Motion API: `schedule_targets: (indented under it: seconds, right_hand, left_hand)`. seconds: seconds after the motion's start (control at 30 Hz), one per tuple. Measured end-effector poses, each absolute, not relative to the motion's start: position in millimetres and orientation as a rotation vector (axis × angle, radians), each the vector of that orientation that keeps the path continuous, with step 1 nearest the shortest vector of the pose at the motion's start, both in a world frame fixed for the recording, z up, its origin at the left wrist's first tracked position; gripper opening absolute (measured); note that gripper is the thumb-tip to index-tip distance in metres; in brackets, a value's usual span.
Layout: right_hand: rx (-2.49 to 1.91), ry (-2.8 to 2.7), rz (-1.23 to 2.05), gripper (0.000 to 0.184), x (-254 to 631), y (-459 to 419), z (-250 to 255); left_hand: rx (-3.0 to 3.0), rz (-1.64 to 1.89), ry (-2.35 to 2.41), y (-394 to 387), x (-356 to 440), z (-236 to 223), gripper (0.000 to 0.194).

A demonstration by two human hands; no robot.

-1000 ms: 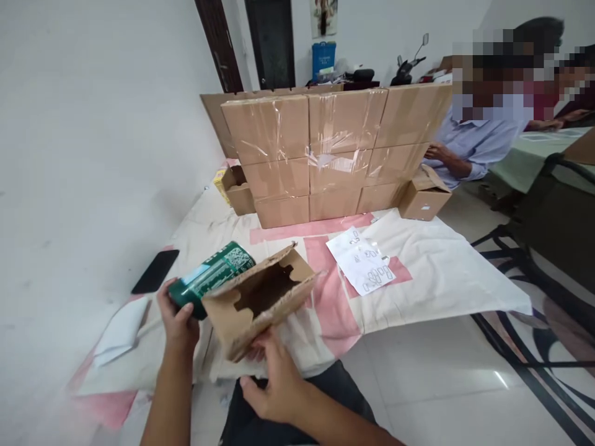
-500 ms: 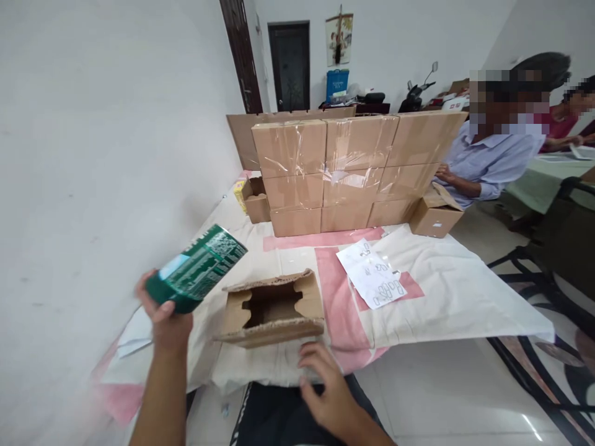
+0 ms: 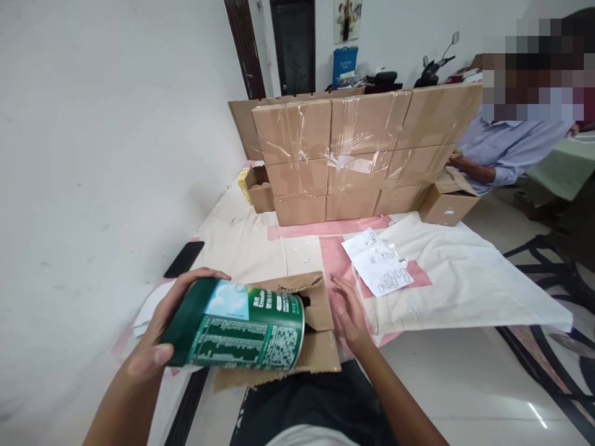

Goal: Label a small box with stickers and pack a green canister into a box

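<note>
My left hand is wrapped round the dark green lid end of a large green tin, which lies on its side in the air. The tin's silver-rimmed end points right, over an open cardboard box at the table's near edge. Much of the box's opening is hidden behind the tin; its flaps stand spread. Beside the box's right side is my right hand, fingers apart and holding nothing. Whether its fingertips touch the cardboard I cannot tell.
Taped cardboard boxes form a wall across the table's back. A sheet of paper with drawn shapes lies right of centre, a black phone at the left. Smaller boxes stand at both ends of the wall. A person sits behind, at the right.
The green tin has moved right and down with my left hand, from beside the box to over it. My right hand has risen to the box's right side. The view has tilted down.
</note>
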State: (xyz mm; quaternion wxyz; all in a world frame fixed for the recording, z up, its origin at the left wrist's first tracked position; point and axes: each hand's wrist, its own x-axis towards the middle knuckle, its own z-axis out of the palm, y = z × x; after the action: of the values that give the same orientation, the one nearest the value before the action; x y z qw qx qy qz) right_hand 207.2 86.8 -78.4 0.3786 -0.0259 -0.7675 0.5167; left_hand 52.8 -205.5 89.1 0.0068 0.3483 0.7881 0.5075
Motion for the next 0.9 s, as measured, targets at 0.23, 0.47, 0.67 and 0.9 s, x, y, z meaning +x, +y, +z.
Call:
schedule_targets:
  seconds: [0.23, 0.47, 0.67, 0.9]
  right_hand:
    - [0.198, -2.068, 1.319, 0.047, 168, 87, -36]
    - [0.313, -2.123, 1.374, 0.037, 158, 96, -31]
    - [0.271, -2.007, 1.48, 0.045, 155, 100, -36]
    - [0.238, -1.775, 1.71, 0.049, 144, 87, -49]
  left_hand:
    - [1.281, 1.626, 2.457, -202, 48, 79, 0.074]
    - [1.562, 1.47, 2.635, -189, 26, 66, 0.07]
    - [1.678, 1.283, 2.396, -186, 1, 70, 0.072]
    - [1.726, 0.71, 2.272, -149, 7, 57, 0.075]
